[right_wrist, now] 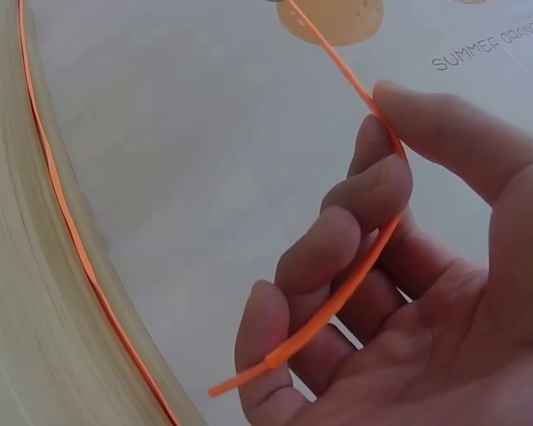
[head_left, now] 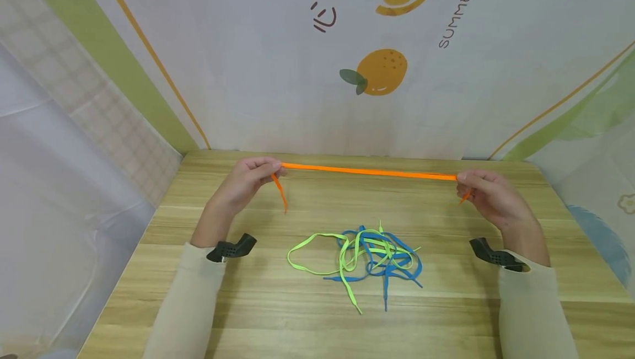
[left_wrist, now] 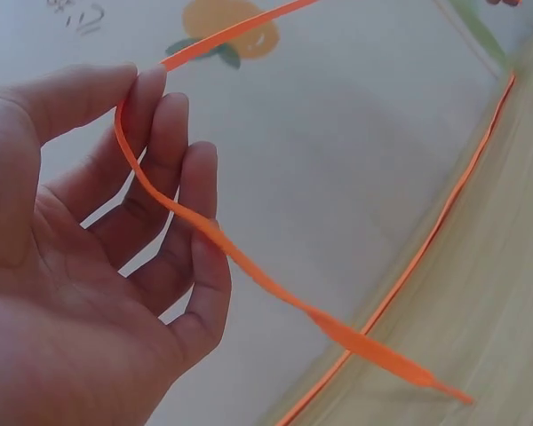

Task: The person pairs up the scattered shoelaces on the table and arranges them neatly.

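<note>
An orange shoelace (head_left: 369, 171) is stretched nearly straight between the two hands, near the table's back edge. My left hand (head_left: 254, 177) pinches it between thumb and fingertips. Its loose end (left_wrist: 377, 355) dangles past those fingers. On the other side, my right hand (head_left: 488, 193) pinches the lace with thumb and forefinger, and a short tail (right_wrist: 315, 324) curves down across the curled fingers. Both wrist views also show a thin orange length (left_wrist: 431, 235) along the table's back edge. Nearer the body lie a yellow-green shoelace (head_left: 317, 234) and a blue shoelace (head_left: 419, 265), tangled together.
The wood-grain table (head_left: 278, 315) carries the tangled laces at its middle. A white fruit-print curtain (head_left: 273, 72) hangs right behind its back edge, with more cloth at both sides. Black wrist mounts (head_left: 232, 248) stick out from the sleeves.
</note>
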### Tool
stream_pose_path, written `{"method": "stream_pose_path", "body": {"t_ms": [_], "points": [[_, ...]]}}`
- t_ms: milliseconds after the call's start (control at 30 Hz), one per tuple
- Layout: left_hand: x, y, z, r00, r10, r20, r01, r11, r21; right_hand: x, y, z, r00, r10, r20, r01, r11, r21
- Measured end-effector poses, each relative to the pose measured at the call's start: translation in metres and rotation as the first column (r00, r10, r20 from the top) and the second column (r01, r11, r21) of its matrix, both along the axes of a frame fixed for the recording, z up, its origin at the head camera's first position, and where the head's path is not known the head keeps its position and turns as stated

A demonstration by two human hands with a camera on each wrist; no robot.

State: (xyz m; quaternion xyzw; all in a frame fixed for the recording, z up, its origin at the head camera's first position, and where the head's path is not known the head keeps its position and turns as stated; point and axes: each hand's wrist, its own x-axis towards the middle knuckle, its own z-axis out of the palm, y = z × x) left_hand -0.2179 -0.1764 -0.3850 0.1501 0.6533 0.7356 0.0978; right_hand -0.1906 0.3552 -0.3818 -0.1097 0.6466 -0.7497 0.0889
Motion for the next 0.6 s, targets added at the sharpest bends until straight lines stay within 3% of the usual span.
{"method": "stream_pose_path", "body": {"t_ms": [233,333,467,600], "points": [[-0.003,-0.012,-0.007,1.000,0.020,-0.010,-0.020,1.000,0.009,0.000,0.007,-0.003,1.000,-0.008,0.025,0.007,0.999,0.049],[-0.004,-0.016,-0.008,0.999,0.042,-0.006,-0.042,0.999,0.000,0.001,0.013,-0.004,1.000,-0.013,0.017,0.011,0.989,0.150],[-0.006,-0.021,-0.010,0.998,0.067,0.002,-0.067,0.997,-0.028,0.003,0.022,-0.004,1.000,-0.014,-0.002,0.014,0.952,0.307],[-0.008,-0.026,-0.012,0.997,0.076,-0.003,-0.076,0.996,-0.039,0.004,0.029,-0.005,0.999,-0.031,0.010,0.026,0.944,0.329]]}}
